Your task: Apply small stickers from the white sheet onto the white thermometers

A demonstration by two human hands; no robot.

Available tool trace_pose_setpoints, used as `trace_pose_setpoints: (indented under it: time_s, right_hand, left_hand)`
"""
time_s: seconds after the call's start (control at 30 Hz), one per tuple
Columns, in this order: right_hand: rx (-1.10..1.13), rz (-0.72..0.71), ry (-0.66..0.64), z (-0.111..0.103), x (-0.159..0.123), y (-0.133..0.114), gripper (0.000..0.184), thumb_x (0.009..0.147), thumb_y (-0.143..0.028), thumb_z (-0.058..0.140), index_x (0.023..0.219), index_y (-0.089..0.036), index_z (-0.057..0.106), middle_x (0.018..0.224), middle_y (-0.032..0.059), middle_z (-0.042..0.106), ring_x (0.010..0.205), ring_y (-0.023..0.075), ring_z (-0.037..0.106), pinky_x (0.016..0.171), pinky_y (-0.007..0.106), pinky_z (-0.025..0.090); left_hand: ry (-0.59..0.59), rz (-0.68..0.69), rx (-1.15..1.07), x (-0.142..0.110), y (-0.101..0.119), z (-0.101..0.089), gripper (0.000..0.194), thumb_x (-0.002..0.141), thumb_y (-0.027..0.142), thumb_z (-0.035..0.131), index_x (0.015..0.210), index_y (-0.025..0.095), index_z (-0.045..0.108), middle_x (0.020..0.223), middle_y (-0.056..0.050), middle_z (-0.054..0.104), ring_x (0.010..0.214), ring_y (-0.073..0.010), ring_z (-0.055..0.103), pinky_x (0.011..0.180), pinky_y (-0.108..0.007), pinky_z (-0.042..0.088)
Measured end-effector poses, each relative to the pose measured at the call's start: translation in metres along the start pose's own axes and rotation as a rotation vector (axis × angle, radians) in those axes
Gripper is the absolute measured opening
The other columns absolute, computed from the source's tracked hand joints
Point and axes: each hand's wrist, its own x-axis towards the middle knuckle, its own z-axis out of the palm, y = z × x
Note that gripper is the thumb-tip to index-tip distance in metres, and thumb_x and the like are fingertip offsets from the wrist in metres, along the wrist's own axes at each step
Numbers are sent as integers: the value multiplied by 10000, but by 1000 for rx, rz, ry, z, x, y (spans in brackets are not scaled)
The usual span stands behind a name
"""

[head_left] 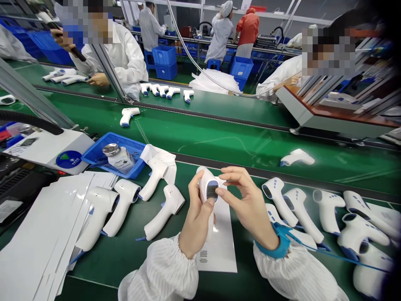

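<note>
A white infrared thermometer [206, 186] sits in the near middle of the scene, held up off the table in both hands. Its head tilts back, and a dark rectangular window [212, 191] framed in blue faces the wearer, a pose that seems to keep that window in plain sight. The left hand [196, 219] is wrapped around the body, its fingers closed on it from below and the side, which looks like the steadying grip. The right hand [247, 205] is clamped on the head in a pinch, its thumb pressed beside the window, a hold suited to fine work there. A blue wrist strap [277, 242] circles the right wrist, and its cord [344, 260] runs off to the right, probably as a static ground.

Beneath the hands lies a printed white sheet [219, 246], set square in front of the person. More thermometers [296, 209] crowd together on the right, and others [164, 211] lie to the left beside a stack of white sheets [40, 234], all within easy reach. Beyond them, a blue plastic tray [103, 144] holds a metal-capped bottle [118, 159].

Farther off, green conveyor belts [250, 154] carry scattered thermometers past the table. A co-worker's hand [98, 79] rests near a small group of them on the far left, and blue crates [164, 56] stand stacked at the far end of the room.
</note>
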Motion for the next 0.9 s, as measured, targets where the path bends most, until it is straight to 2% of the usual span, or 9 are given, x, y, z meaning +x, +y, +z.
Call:
trace_pose_setpoints:
  time_s: [0.07, 0.13, 0.23, 0.33, 0.43, 0.5, 0.6, 0.67, 0.9]
  right_hand:
    - [-65, -66, 46, 1, 4, -3, 48, 821, -252, 702, 831, -235, 659, 1056, 52, 613, 1018, 213, 600, 818, 359, 514]
    - [-109, -138, 59, 2, 5, -6, 76, 824, -191, 691, 771, -225, 650, 984, 39, 625, 959, 193, 613, 827, 351, 502]
    - [-109, -247, -7, 4, 4, -8, 115, 826, -131, 674, 784, -227, 626, 912, 17, 644, 888, 172, 620, 810, 339, 493]
    - [-106, -295, -53, 4, 3, -7, 151, 817, -117, 686, 860, -235, 603, 909, 6, 674, 872, 168, 618, 787, 332, 492]
    - [-109, -242, -38, 1, 3, -9, 187, 808, -113, 700, 901, -244, 606, 854, -12, 683, 821, 156, 612, 754, 314, 494]
    - [-1, -152, -64, -4, 4, -12, 171, 805, -130, 710, 879, -246, 607, 804, -26, 673, 766, 140, 617, 723, 294, 507]
    - [222, 46, -236, -11, 7, -17, 206, 771, -186, 755, 905, -241, 609, 789, -29, 675, 695, 128, 637, 658, 273, 531]
    - [256, 132, -325, -12, 8, -19, 217, 757, -203, 767, 910, -234, 616, 774, -25, 673, 663, 124, 630, 617, 263, 522]
    - [84, 35, -165, -2, 10, -16, 214, 750, -157, 755, 891, -240, 616, 761, -32, 672, 662, 122, 555, 627, 270, 466]
  left_hand:
    - [-5, -18, 6, -1, 0, 1, 514, 955, 307, 420, 1422, 391, 224, 1233, -50, 461, 540, -56, 492, 541, -272, 479]
    - [-2, -43, 1, -2, 1, 0, 514, 959, 290, 414, 1423, 407, 227, 1289, -49, 435, 558, -51, 483, 561, -267, 471]
    - [-37, -74, -32, -2, 4, -2, 563, 936, 246, 422, 1436, 401, 215, 1291, -53, 439, 555, -46, 480, 558, -260, 461]
    - [-119, -81, -93, -1, 8, -5, 707, 830, 133, 463, 1439, 386, 210, 1309, -58, 430, 590, -55, 504, 577, -258, 461]
    - [-165, -96, -130, -1, 11, -7, 840, 710, 62, 472, 1440, 380, 204, 1221, -44, 469, 607, -66, 504, 569, -247, 444]
    - [-172, -111, -158, 1, 13, -8, 879, 664, 52, 474, 1437, 375, 207, 1107, -21, 492, 604, -73, 495, 558, -240, 433]
    - [-167, -122, -200, 4, 14, -11, 895, 625, 53, 490, 1422, 369, 233, 985, 7, 487, 605, -80, 488, 543, -230, 417]
    - [-171, -130, -212, 5, 14, -12, 896, 627, 61, 499, 1421, 374, 229, 949, 17, 483, 592, -79, 484, 534, -228, 411]
    - [-212, -143, -239, 4, 15, -10, 928, 591, 43, 477, 1426, 354, 217, 1135, -24, 523, 591, -64, 498, 540, -234, 426]
